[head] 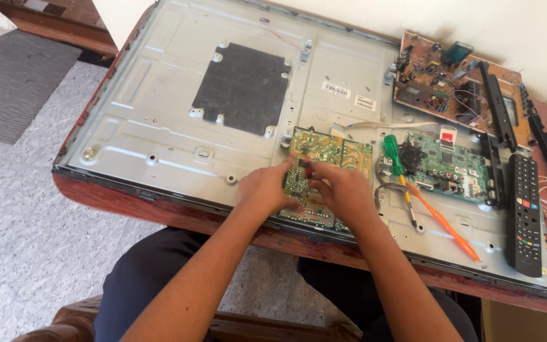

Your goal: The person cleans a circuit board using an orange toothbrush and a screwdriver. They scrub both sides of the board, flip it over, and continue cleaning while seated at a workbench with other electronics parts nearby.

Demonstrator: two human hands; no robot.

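A large grey metal back panel (159, 107) of a flat screen lies on a red wooden table. Near its front edge sits a yellow-green circuit board (333, 149). My left hand (264, 188) and my right hand (343, 190) meet over a small green circuit board (296, 179), which both pinch and hold tilted above the larger board. A green circuit board (451, 166) lies to the right of my right hand.
A green-handled screwdriver (395, 166) and an orange-handled tool (444, 223) lie right of my hands. A black remote (525, 212) rests near the right edge. A brown circuit board (441, 85) sits at the back right. A dark square pad (242, 85) covers the panel's middle.
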